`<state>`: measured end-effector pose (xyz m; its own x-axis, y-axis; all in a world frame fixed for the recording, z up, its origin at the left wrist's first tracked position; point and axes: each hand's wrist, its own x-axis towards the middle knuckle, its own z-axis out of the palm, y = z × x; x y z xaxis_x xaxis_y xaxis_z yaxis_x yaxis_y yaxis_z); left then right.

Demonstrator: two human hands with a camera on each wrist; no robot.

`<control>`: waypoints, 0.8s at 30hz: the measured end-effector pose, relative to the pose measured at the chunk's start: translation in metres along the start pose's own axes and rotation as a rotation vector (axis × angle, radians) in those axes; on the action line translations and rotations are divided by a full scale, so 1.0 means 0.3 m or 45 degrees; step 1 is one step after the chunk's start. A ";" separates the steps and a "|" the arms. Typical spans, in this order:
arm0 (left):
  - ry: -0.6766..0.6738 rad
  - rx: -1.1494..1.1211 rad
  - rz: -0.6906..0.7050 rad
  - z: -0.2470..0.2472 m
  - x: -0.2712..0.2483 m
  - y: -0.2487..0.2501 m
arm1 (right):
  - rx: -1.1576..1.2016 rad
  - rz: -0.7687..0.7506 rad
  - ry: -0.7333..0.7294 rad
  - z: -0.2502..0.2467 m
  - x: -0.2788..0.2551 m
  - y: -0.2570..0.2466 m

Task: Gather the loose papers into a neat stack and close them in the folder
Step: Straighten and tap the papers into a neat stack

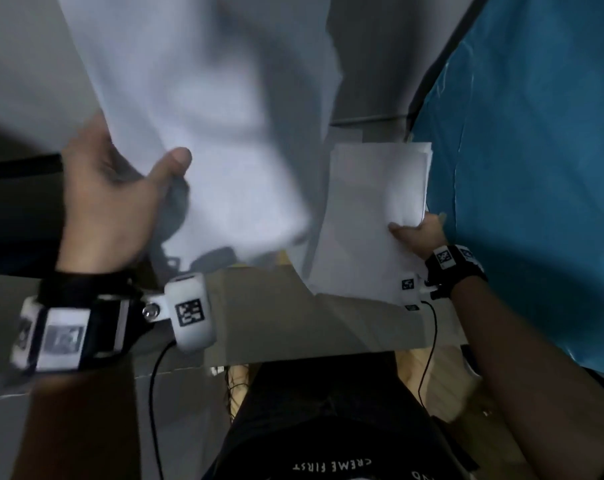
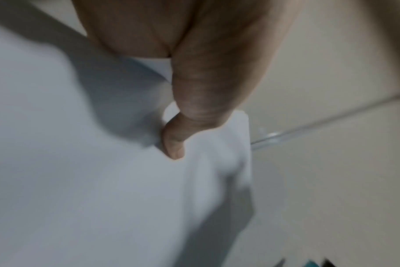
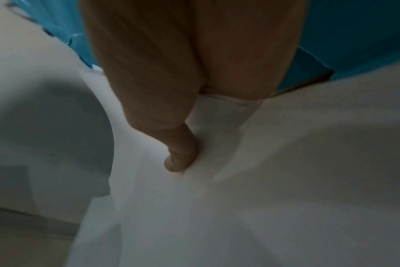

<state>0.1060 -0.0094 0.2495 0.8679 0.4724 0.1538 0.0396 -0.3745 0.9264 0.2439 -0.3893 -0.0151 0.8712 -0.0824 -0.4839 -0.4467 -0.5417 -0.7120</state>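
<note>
Currently, left to right. The left hand [image 1: 110, 199] is raised and pinches a loose white sheet [image 1: 203, 133] near its lower left edge: thumb on the near face, the other fingers behind the paper and hidden. In the left wrist view the thumb [image 2: 194, 101] presses flat onto the sheet [image 2: 80, 162], which curves and blurs away from it. The sheet hangs in the air, tilted, and covers most of the upper middle of the head view.

Below it is a grey tabletop [image 1: 293, 320], with its near edge in front of the person's dark shirt [image 1: 328, 427].

Further right, the right hand [image 1: 420, 237] grips a stack of white papers [image 1: 369, 220] at the stack's right edge, thumb on top. In the right wrist view the thumb [image 3: 180, 159] dents the top sheet of the stack [image 3: 263, 180] and several layered edges show under the palm. The stack's lower end sits at the tabletop; whether it rests on it, cannot tell.

Far right, a teal-blue folder [image 1: 535, 168] stands open just beside the stack, touching or nearly touching its right edge. Both wrists carry black straps with white marker blocks.
</note>
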 end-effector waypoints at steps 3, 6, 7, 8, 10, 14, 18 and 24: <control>-0.056 -0.393 -0.282 0.098 0.034 -0.210 | 0.176 0.082 -0.074 0.018 -0.012 0.007; -0.096 -0.367 -0.636 0.256 -0.026 -0.424 | 0.402 0.102 -0.201 0.035 -0.043 -0.016; -0.127 -0.317 -0.714 0.308 -0.059 -0.481 | 0.440 0.093 -0.255 0.042 -0.052 -0.026; -0.164 -0.262 -0.793 0.357 -0.096 -0.532 | 0.462 0.091 -0.303 0.049 -0.061 -0.030; -0.226 -0.169 -0.935 0.434 -0.161 -0.622 | 0.473 0.101 -0.388 0.069 -0.067 -0.026; -0.369 0.194 -0.984 0.523 -0.237 -0.723 | 0.497 0.241 -0.417 0.107 -0.062 -0.033; -0.394 0.250 -0.983 0.561 -0.263 -0.746 | 0.453 0.218 -0.519 0.118 -0.115 -0.078; -0.282 0.196 -0.870 0.561 -0.279 -0.747 | 0.050 -0.280 -0.345 0.162 -0.150 -0.052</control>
<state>0.1079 -0.0993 -0.0289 0.7038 0.4742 -0.5289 0.6626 -0.1698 0.7295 0.2016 -0.3365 -0.0070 0.8643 0.2607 -0.4302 -0.2659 -0.4891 -0.8307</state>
